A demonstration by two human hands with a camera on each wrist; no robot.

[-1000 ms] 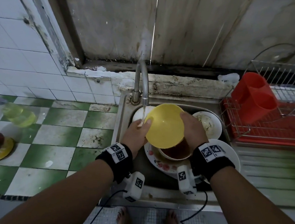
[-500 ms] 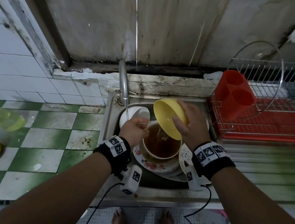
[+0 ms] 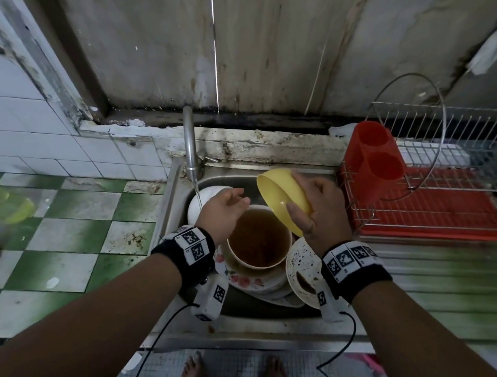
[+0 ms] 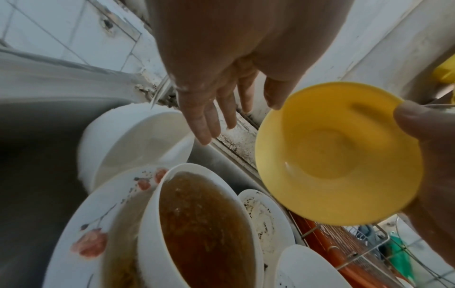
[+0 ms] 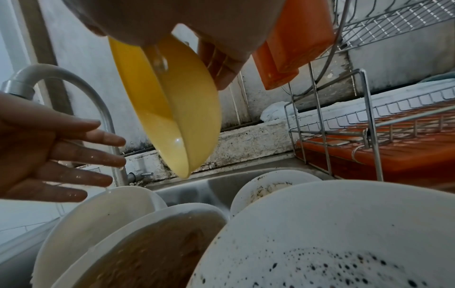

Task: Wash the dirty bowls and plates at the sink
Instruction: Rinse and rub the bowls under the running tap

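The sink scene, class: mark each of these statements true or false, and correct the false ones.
1. The right hand holds the yellow bowl. True.
2. The yellow bowl is full of brown liquid. False: it is empty; the brown liquid is in the white bowl below.
3. The left hand grips a plate. False: it is open and holds nothing.
4. Water runs from the tap. True.
5. The drying rack is stacked with plates. False: only a red holder shows.

Yellow bowl; rose-patterned white plate; red rack tray.
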